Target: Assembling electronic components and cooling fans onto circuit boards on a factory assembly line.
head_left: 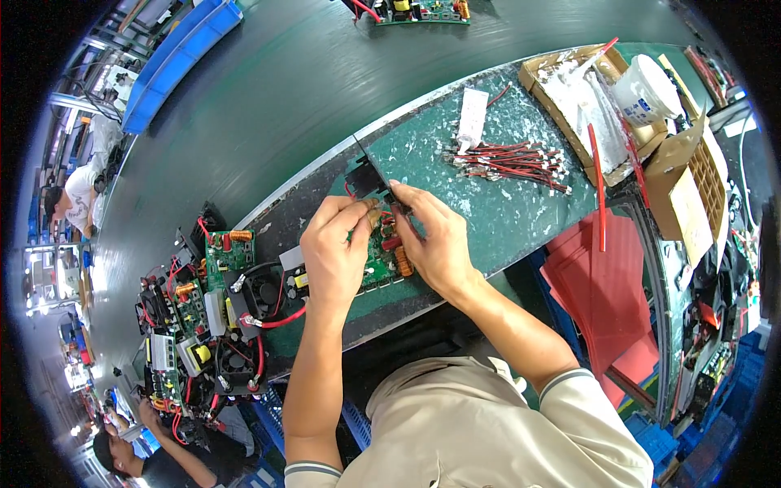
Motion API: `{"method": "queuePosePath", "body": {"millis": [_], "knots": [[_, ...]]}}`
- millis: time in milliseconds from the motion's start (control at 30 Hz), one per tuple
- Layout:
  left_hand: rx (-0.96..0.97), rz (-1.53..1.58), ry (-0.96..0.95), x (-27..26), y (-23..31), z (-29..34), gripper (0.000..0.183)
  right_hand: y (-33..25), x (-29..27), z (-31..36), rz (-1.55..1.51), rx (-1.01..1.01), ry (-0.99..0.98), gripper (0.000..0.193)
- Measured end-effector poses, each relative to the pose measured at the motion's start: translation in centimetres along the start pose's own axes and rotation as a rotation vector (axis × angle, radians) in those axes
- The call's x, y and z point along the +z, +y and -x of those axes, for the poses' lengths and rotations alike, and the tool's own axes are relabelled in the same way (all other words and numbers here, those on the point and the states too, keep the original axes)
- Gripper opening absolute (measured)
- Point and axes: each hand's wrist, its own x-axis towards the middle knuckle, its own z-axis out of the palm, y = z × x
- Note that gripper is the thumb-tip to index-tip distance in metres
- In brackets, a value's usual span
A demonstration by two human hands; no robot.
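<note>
Between my hands lies a green circuit board [376, 264] with a copper coil and other parts on it, close to the bench's near edge. At its far end stands a thin black panel [374, 165] with a square black part, likely a fan, beside it. My right hand [437, 237] grips the panel's edge between thumb and fingers. My left hand [333, 248] is closed in a pinch near the board's far end; its fingers hide what they hold, if anything. Left of it, a black fan [264, 291] and a thick red cable [285, 315] belong to neighbouring assemblies.
Right of my hands lie red-black wire leads [517, 163] and a white tube [472, 118]. A cardboard tray [543, 102] with white paste and a white bucket [647, 91] stand farther right. Red sheets [598, 289] sit below. More board assemblies [175, 333] crowd the left, near a person [183, 455].
</note>
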Motion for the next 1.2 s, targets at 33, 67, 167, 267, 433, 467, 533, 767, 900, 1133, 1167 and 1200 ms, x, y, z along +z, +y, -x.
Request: {"method": "queuePosePath", "body": {"millis": [33,67,167,267,433,467,533,767,900,1133,1167,1200], "knots": [[-0.001,0.001,0.0,0.0,0.0,0.0,0.015,-0.1,-0.1,0.1,0.009,-0.002,-0.008,0.034],[0.018,-0.01,-0.004,0.1,0.0,-0.1,0.015,-0.3,-0.1,0.3,0.01,-0.001,-0.009,0.034],[0.066,-0.047,-0.013,0.1,0.1,-0.2,0.013,-0.9,0.0,0.7,0.06,-0.001,-0.01,0.036],[0.089,-0.06,-0.025,0.3,-0.3,-0.4,0.013,0.5,0.7,0.8,0.036,0.055,0.013,0.031],[0.059,-0.165,-0.108,-4.3,0.5,-0.2,0.044,1.9,-1.1,-2.2,0.168,0.269,-0.042,0.03],[0.004,-0.131,-0.205,-5.7,-0.6,1.0,0.068,1.6,-2.3,-1.6,0.194,0.316,-0.093,0.032],[0.017,-0.309,-0.253,-6.8,-0.5,4.0,0.079,0.9,-3.6,0.7,0.145,0.205,-0.271,0.055],[0.03,-0.495,-0.2,-5.0,-2.3,7.5,0.096,-0.3,-2.2,2.5,0.374,-0.136,-0.564,0.093],[0.02,-0.486,-0.143,-4.5,-3.2,7.7,0.102,-0.1,-1.5,2.5,0.367,-0.097,-0.561,0.092],[0.005,-0.533,-0.127,-4.2,-3.5,8.1,0.09,-0.4,-1.4,2.4,0.392,-0.047,-0.56,0.09],[-0.003,-0.527,-0.133,-4.2,-3.5,8.1,0.09,-0.5,-1.3,2.4,0.386,-0.03,-0.557,0.09],[-0.011,-0.531,-0.121,-4.1,-3.5,8.1,0.087,-0.5,-1.2,2.5,0.385,-0.011,-0.549,0.09]]}}
